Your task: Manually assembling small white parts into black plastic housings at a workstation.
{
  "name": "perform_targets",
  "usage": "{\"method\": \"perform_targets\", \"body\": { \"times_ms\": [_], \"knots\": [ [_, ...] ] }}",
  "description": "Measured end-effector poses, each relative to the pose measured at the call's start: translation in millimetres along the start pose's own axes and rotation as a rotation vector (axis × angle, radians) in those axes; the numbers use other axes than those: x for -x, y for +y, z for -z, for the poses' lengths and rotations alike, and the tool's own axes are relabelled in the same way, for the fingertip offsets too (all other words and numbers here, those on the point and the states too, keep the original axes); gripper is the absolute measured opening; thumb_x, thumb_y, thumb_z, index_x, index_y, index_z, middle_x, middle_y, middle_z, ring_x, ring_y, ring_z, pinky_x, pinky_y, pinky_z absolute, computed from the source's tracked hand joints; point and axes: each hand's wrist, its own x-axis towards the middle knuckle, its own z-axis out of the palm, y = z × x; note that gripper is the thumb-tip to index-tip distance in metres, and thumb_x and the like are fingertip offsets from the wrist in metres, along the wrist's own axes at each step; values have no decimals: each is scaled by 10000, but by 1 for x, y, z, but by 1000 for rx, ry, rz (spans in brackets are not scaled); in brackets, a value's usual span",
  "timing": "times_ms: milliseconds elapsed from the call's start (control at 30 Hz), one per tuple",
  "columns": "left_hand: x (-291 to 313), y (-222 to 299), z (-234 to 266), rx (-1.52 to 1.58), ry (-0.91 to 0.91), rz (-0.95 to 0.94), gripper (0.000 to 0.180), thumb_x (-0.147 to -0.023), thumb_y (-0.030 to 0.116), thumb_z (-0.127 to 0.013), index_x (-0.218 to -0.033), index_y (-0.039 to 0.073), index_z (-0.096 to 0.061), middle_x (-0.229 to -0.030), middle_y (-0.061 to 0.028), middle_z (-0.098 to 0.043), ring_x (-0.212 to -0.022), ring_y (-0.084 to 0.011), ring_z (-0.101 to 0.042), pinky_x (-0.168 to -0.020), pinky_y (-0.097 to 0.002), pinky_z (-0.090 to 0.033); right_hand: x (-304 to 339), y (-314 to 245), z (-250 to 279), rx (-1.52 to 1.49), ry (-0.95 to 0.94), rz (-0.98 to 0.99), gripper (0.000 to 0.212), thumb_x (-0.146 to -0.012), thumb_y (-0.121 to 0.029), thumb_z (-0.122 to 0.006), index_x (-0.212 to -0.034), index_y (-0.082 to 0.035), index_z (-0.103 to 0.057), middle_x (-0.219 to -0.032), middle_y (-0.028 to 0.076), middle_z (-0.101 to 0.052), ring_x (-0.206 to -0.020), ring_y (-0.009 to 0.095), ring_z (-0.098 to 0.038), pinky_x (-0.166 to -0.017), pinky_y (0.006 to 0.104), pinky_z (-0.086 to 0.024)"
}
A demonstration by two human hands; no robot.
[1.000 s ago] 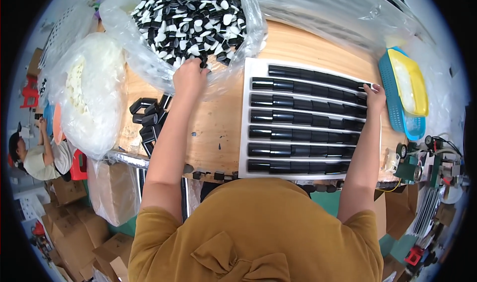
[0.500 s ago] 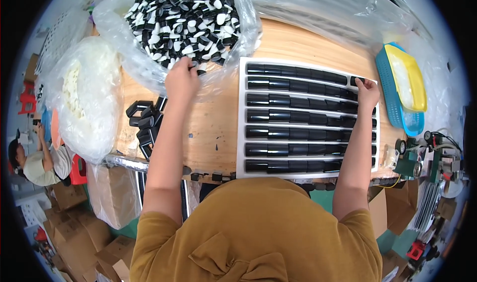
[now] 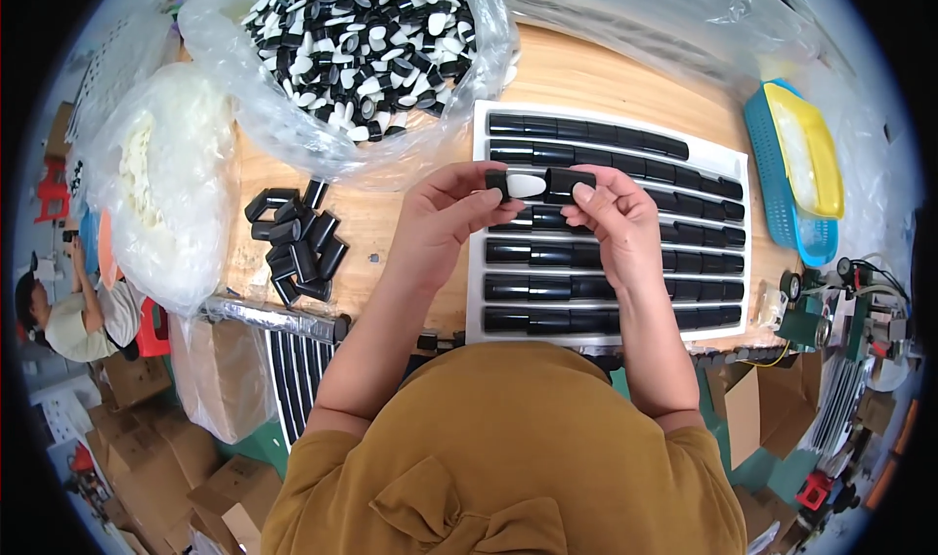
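My left hand [image 3: 442, 218] pinches a small black piece with a white oval insert [image 3: 526, 186], like those in the bag. My right hand [image 3: 625, 225] grips a short glossy black sleeve [image 3: 571, 185] between thumb and fingers. The two parts are end to end above the tray, the white tip at or just beside the sleeve's mouth; whether it is inside cannot be told. Below them lies a white tray [image 3: 479, 306] with several rows of glossy black pieces [image 3: 586, 289]. The far row stops short at its right end. Loose black sleeves [image 3: 303, 255] lie heaped left of my left arm.
An opened clear bag [image 3: 489, 62] at the back holds many black-and-white pieces [image 3: 366, 52]. Another plastic bag with whitish contents [image 3: 147, 189] stands left. Blue and yellow baskets [image 3: 767, 179] are at right. A person [image 3: 83, 306] sits far left; cartons [image 3: 147, 438] stand below the table.
My left hand has come from the bag with a black-and-white piece. My right hand has lifted the sleeve from the far row's right end, and both have met above the tray.
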Motion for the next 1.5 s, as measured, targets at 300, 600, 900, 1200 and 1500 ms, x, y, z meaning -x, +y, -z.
{"method": "perform_targets", "body": {
  "times_ms": [300,600,900,1200,1500],
  "knots": [
    [8,2,2,-191,-26,-10,305,-824,-10,-673,-1123,-50,-628,-888,-104,-678,-805,-186,-684,-727,-282,-561,8,-13,-10,171,-139,52,213,-865,-25,-656,-1072,13,-627,-778,21,-640,-700,81,-614,-639,203,-492],
    [14,9,-8,-261,-63,-13,326,-805,-2,-708,-1122,-37,-640,-853,-72,-677,-761,-141,-664,-684,-251,-538,18,-17,-15,160,-165,65,233,-865,-14,-655,-1093,20,-618,-764,25,-632,-680,71,-598,-619,190,-483],
    [18,9,-16,-393,-90,-110,336,-825,15,-703,-1154,-11,-640,-851,-50,-668,-744,-93,-628,-684,-222,-519,19,-17,-14,221,-153,147,241,-862,-26,-668,-1094,32,-641,-709,16,-609,-642,60,-564,-604,191,-470],
    [11,19,-18,-452,-94,-132,312,-825,-1,-692,-1133,-24,-644,-871,-58,-673,-748,-92,-623,-686,-219,-514,13,-28,-13,239,-163,145,249,-862,-31,-666,-1102,31,-641,-726,18,-612,-652,67,-565,-608,198,-479],
    [9,27,-15,-445,-88,-109,306,-820,-6,-691,-1120,-41,-644,-865,-78,-684,-754,-105,-642,-693,-222,-526,8,-33,-7,228,-142,116,235,-856,-33,-670,-1081,31,-653,-718,26,-619,-646,76,-572,-605,200,-475]
  ]
}}
